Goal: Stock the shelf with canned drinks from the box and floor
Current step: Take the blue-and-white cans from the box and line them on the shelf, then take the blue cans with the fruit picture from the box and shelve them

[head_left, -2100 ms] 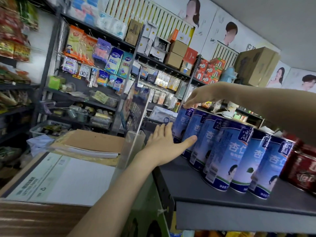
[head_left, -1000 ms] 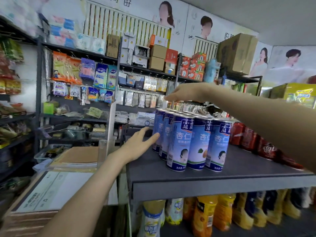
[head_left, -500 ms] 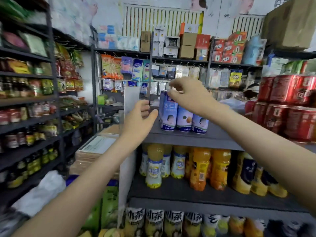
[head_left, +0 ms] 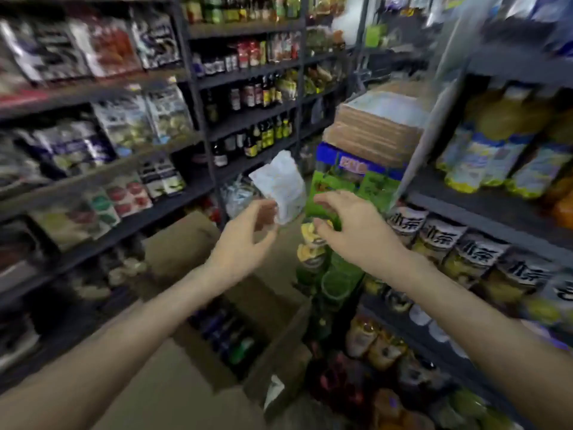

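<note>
Fetching step, I judge: the left hand (head_left: 245, 237) and right hand (head_left: 350, 231) hover empty, fingers loosely curled, and must next reach down to the cans (head_left: 223, 333) in the open box (head_left: 279, 342) on the near floor.

Worn on the person's head, the one wide camera faces forward and downward, with the open box (head_left: 286, 342) close beneath it.

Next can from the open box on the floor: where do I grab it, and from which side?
From above: the box is open on top and its walls shield the cans from the sides. Grip a can round its upper end with the left hand, which looks nearer. Blur hides whether they stand or lie.
</note>
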A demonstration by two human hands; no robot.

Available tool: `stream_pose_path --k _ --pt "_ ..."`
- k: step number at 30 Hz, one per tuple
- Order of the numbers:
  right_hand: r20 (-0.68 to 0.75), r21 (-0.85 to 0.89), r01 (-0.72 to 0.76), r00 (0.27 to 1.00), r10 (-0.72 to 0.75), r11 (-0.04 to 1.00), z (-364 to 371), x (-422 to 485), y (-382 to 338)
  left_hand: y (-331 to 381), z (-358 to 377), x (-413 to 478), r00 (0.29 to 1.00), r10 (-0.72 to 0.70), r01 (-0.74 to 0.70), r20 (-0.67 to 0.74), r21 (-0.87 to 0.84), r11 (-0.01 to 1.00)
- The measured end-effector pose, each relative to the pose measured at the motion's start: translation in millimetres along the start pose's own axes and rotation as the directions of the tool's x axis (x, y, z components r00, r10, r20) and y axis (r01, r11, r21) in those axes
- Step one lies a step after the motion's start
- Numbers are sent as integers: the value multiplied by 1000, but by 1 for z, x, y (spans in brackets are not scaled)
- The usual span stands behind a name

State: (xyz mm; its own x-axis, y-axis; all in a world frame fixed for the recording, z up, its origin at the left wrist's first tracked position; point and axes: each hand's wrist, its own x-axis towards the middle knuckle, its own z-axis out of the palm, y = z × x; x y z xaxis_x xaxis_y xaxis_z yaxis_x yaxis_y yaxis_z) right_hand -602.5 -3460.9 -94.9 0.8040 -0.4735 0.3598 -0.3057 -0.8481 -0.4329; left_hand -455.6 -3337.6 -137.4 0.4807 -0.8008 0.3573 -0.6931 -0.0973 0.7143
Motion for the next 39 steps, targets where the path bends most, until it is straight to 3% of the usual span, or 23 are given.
stream_pose_path --k 4,7,13,17,20,23,27,30,33,36,39 --pt "186 59 -17 983 6 998 119 1 -17 -113 -32 -52 958 -271 255 93 155 954" --pt "328 108 -97 943 56 989 203 5 -21 -195 -45 -74 901 -407 366 149 245 898" --pt "541 35 -351 794 277 936 361 10 -16 -332 -50 -46 801 -446 293 398 389 873" --pt "606 -77 -393 711 356 916 446 14 -8 -415 -53 -25 749 -409 144 521 475 868" --pt "627 -106 -314 715 309 943 504 26 4 -474 -68 -25 741 -409 63 532 551 832" --pt "682 -116 -144 707 184 983 569 43 14 -516 -80 -45 732 -402 -61 550 640 766" --pt "809 -92 162 587 -21 983 655 62 21 -538 -74 -81 759 -304 -157 576 615 773" --pt "864 -166 374 501 -49 913 706 72 25 -554 -70 -102 800 -259 -122 541 569 813" --pt "895 -242 603 441 -64 760 732 82 21 -565 -67 -115 828 -239 -82 507 532 843" --pt "906 -249 627 420 -51 739 735 84 17 -569 -64 -119 844 -233 -69 483 530 845" --pt "829 -259 474 556 -58 842 720 85 19 -567 -64 -117 836 -264 -40 481 533 845"
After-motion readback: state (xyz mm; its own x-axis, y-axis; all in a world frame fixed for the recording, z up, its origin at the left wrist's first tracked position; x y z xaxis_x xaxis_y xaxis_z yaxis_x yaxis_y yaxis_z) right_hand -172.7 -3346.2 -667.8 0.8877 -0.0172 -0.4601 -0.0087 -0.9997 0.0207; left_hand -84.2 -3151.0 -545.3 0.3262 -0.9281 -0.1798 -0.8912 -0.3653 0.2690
